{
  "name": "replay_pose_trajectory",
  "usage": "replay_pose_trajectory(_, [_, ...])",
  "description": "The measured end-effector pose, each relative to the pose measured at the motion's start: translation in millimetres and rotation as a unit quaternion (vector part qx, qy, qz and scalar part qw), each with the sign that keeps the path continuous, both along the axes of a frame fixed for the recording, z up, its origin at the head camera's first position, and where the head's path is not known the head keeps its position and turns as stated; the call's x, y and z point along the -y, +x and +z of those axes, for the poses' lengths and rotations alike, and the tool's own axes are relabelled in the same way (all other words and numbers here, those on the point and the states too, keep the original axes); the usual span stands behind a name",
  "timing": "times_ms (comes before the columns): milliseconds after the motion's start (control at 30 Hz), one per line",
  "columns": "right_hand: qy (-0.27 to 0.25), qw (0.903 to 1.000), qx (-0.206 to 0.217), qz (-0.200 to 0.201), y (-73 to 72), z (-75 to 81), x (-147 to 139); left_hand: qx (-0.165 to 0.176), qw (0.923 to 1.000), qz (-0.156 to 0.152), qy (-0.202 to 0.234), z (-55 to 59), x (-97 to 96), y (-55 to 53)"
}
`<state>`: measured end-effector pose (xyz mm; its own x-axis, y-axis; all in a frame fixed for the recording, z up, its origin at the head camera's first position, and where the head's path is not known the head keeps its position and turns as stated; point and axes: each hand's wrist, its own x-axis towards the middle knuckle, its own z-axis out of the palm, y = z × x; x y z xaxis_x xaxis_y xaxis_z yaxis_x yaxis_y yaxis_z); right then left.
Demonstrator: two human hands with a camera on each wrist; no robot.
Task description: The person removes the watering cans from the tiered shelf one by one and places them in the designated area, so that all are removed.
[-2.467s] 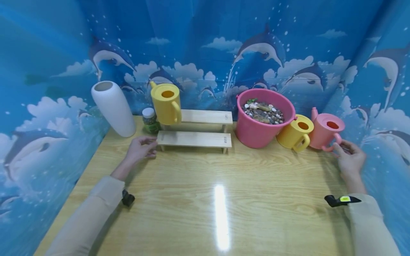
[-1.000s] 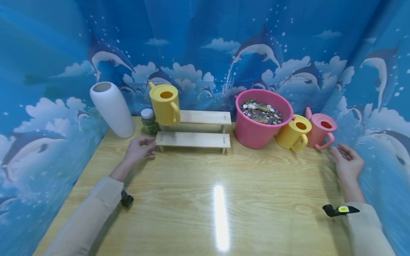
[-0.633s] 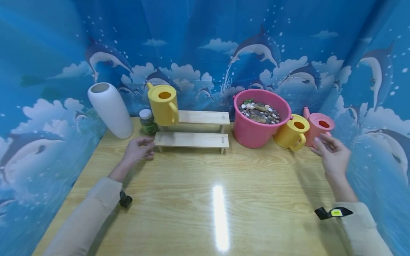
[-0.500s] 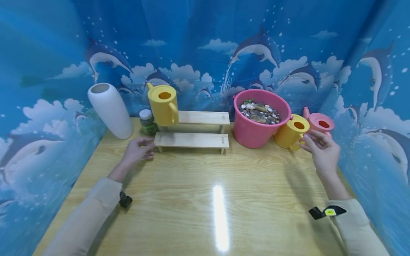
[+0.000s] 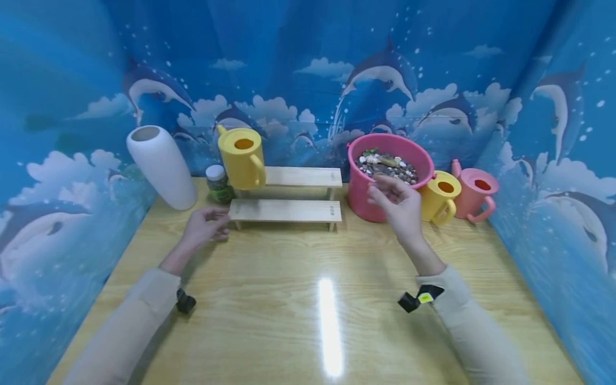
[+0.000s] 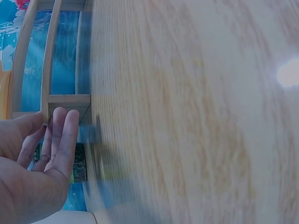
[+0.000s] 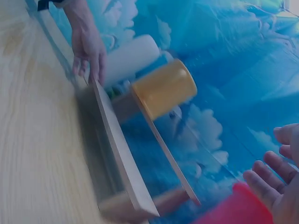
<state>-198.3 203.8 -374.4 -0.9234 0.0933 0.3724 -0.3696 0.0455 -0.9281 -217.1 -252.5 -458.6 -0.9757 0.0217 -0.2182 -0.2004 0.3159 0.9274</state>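
My left hand (image 5: 201, 227) pinches the left end of the lower board of a two-tier wooden shelf (image 5: 289, 210); in the left wrist view, the thumb lies on one side of the board's end and fingers on the other. A yellow watering can (image 5: 241, 160) stands on the upper tier's left end. My right hand (image 5: 399, 203), fingers loosely bent and holding nothing, overlaps the front of a pink bucket (image 5: 358, 195) filled with pebbles and shells. In the right wrist view, that hand (image 7: 275, 175) shows at the right edge beside the bucket's rim.
Left of the shelf are a white vase (image 5: 163, 168) and a white-lidded jar (image 5: 218, 184) with green contents. A second yellow watering can (image 5: 438, 198) and a pink watering can (image 5: 474, 192) stand right of the bucket. Dolphin-print cloth (image 5: 289, 64) borders the wooden table (image 5: 269, 299).
My right hand has let go of the pink watering can, which shifted slightly left against the yellow one. The hand then swept left to the bucket's front. My left hand stays at the shelf.
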Motion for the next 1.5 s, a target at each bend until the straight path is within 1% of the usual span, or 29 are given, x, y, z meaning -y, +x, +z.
replay_pose_trajectory(100, [0.017,0.999,0.003,0.041,-4.5,-2.2,29,0.002,1.0,0.001,0.004,-1.1,0.3,0.5])
replay_pose_trajectory(233, [0.033,0.9952,0.005,0.092,-12.0,-7.9,65,-0.001,1.0,-0.003,0.008,-1.1,1.0,1.2])
replay_pose_trajectory(367, [0.05,0.9896,0.022,0.133,-20.9,-9.6,98,-0.002,1.0,-0.005,0.005,0.5,1.4,1.1])
replay_pose_trajectory(467, [0.053,0.9866,0.026,0.152,-29.3,-9.2,118,0.003,1.0,-0.004,0.004,2.5,-0.2,1.2])
replay_pose_trajectory(567, [0.07,0.9854,0.018,0.154,-39.8,-8.8,135,0.004,1.0,-0.001,0.003,4.1,-1.5,2.2])
replay_pose_trajectory(700, [0.1,0.9841,0.01,0.146,-54.9,-6.3,155,-0.007,1.0,0.0,0.004,5.2,-2.2,3.7])
replay_pose_trajectory(800, [0.104,0.9833,0.012,0.149,-63.4,-3.5,168,-0.011,0.9999,-0.004,0.004,4.4,-1.4,3.2])
replay_pose_trajectory(900, [0.107,0.9823,0.023,0.153,-69.3,-1.1,177,-0.009,0.9999,-0.008,0.006,3.7,-0.9,2.6])
replay_pose_trajectory(1033, [0.114,0.9797,0.043,0.159,-73.9,1.5,187,-0.005,0.9999,-0.01,0.009,3.3,-0.5,2.8])
replay_pose_trajectory(1200, [0.123,0.9756,0.061,0.171,-75.4,4.3,197,-0.006,0.9999,-0.009,0.011,4.2,-0.6,4.0])
replay_pose_trajectory(1333, [0.125,0.9746,0.061,0.176,-76.1,4.6,202,-0.004,0.9999,-0.007,0.011,4.4,-1.0,3.6])
replay_pose_trajectory(1500, [0.121,0.9769,0.049,0.17,-76.0,3.1,200,-0.001,0.9999,-0.004,0.013,4.0,-0.7,3.0])
